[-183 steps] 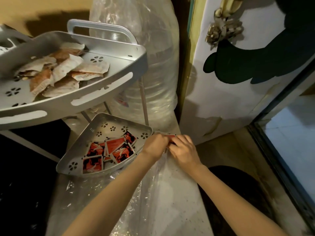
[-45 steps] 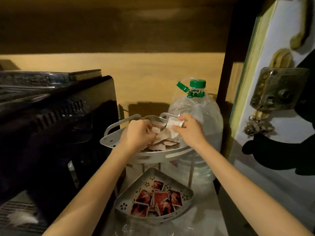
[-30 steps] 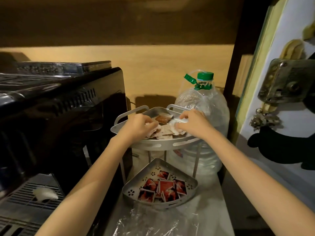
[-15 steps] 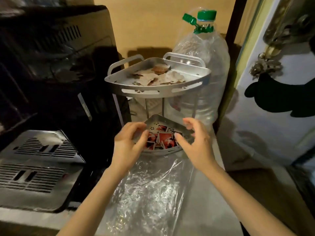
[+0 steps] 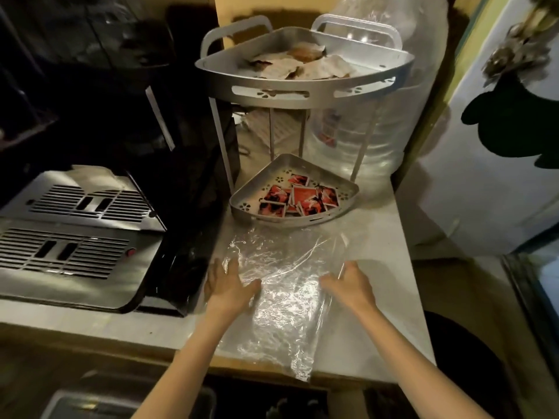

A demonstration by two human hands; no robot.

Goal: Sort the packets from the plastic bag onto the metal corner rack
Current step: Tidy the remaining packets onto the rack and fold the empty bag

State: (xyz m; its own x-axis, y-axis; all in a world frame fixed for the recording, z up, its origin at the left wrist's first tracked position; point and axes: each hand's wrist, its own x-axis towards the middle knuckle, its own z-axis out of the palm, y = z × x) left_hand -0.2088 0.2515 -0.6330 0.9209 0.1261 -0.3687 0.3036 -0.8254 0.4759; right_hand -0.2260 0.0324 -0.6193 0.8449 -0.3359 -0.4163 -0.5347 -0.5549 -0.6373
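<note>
A clear plastic bag (image 5: 281,285) lies flat and crumpled on the pale counter. My left hand (image 5: 227,282) rests on its left edge with fingers spread. My right hand (image 5: 351,282) touches its right edge, fingers relaxed. Behind the bag stands the metal corner rack (image 5: 302,92). Its upper tray holds several pale brown packets (image 5: 296,63). Its lower tray (image 5: 242,204) holds several red and black packets (image 5: 298,198). No packet shows inside the bag.
A black and silver coffee machine (image 5: 81,207) fills the left side of the counter. A large clear water bottle (image 5: 384,122) stands behind the rack on the right. A white door (image 5: 484,176) is at the right. The counter's front edge (image 5: 363,376) is near.
Both hands dropped from the upper tray, past the lower tray, down onto the plastic bag. The view tilted downward to the counter.
</note>
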